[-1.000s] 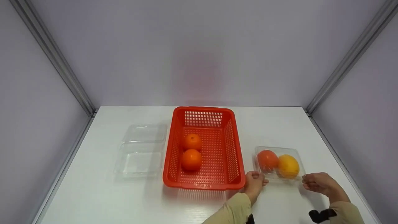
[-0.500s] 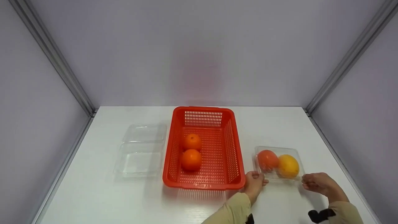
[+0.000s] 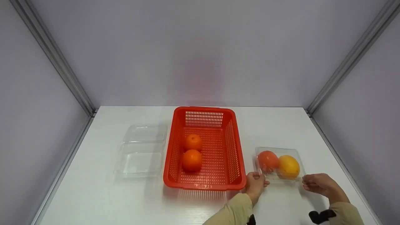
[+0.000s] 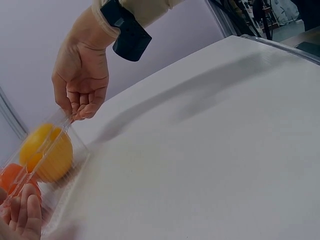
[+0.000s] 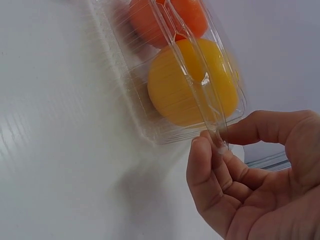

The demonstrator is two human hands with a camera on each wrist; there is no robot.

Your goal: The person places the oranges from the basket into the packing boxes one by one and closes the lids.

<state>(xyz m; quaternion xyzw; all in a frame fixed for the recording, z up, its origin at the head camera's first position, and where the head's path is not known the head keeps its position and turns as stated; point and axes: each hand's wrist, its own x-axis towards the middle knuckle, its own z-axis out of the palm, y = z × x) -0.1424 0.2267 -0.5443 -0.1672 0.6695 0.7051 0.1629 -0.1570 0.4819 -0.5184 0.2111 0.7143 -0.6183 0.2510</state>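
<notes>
A clear plastic clamshell box [image 3: 279,150] sits on the right of the table with its lid over a red-orange round fruit [image 3: 268,161] and a yellow round fruit [image 3: 288,167]. At the box's near left corner, my left hand [image 3: 255,186] pinches the rim. My right hand [image 3: 322,185] pinches the near right corner; in the right wrist view its thumb and fingers [image 5: 201,157] squeeze the lid and base edges together. Through the plastic, the yellow fruit [image 5: 195,82] shows beside the red-orange one [image 5: 150,22].
A red perforated basket [image 3: 204,187] holding two oranges [image 3: 192,160] stands mid-table, right beside my left hand. Another clear clamshell box [image 3: 140,161] lies opened out at the left. Grey walls [image 3: 200,53] enclose the white table [image 3: 109,200] at back and sides.
Both hands keep their pinch on the box's corners. The right hand and the box shift very slightly left in the head view; the basket and oranges stay put.
</notes>
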